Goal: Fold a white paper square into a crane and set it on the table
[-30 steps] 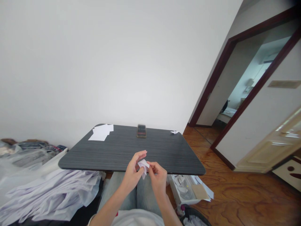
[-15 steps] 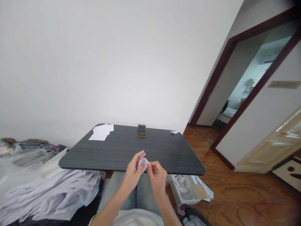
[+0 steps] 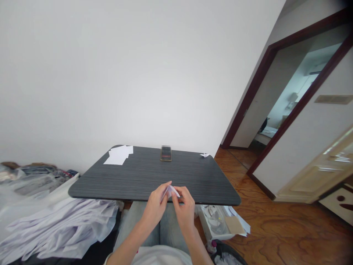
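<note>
Off the left end of the desk [image 3: 138,180] lies a pale heap [image 3: 63,224] of what looks like cloth. On the desk's far left corner a few white sheets [image 3: 117,156] overlap, lying flat and, by the look of them, unworked. The left hand [image 3: 156,204] is over the near edge, its thumb and fingers pinching a folded paper [image 3: 172,190]. Beyond it, by the far edge, is a small dark device [image 3: 166,154]. The folded paper is held up above the near edge, around its middle, between the 2 hands; the right hand [image 3: 185,206] pinches its right side between thumb and fingertips. I'd judge it partly shaped, the finer folds hidden by fingers. By the far right corner sits 1 small white paper figure [image 3: 204,155], apparently finished; the held piece isn't set down yet.
</note>
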{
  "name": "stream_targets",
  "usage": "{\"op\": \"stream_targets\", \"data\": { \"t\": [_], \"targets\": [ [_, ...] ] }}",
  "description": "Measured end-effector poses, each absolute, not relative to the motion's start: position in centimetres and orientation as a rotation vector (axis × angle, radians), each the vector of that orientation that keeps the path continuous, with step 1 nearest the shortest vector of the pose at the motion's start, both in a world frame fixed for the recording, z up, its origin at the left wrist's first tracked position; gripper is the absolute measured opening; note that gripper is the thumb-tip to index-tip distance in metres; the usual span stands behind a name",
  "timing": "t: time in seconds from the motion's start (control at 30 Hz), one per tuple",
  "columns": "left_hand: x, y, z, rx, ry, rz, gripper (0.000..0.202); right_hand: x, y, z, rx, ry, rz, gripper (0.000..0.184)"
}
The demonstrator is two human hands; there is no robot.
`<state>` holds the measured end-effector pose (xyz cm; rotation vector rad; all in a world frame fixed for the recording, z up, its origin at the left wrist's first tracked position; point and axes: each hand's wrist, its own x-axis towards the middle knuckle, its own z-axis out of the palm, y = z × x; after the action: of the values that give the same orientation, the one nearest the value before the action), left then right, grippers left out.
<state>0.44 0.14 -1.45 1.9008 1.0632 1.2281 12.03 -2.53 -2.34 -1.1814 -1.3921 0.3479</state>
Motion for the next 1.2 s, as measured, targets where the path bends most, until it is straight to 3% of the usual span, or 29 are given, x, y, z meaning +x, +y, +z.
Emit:
{"op": "stream_targets", "data": {
  "t": [0.37, 0.63, 0.93, 1.2],
  "targets": [
    [0.6, -0.5, -0.4, 1.708, 0.942, 1.288, 0.023, 12.3, -2.5, -2.8, -1.132, -1.372, 0.428, 0.021],
    [0.5, -0.9, 0.5, 1.618, 0.911, 1.266, 0.024, 12.8, -3.2, -2.2, -1.056, -1.402, 0.418, 0.021],
    [0.5, -0.7, 0.2, 1.769, 1.032, 1.340, 0.021, 12.6, -3.3, -1.2, -1.068, -1.456, 0.193, 0.016],
    [0.3, -1.0, 0.2, 1.843, 0.914, 1.361, 0.025, 12.3, -3.2, -1.5, -0.986, -1.300, 0.246, 0.016]
  ]
}}
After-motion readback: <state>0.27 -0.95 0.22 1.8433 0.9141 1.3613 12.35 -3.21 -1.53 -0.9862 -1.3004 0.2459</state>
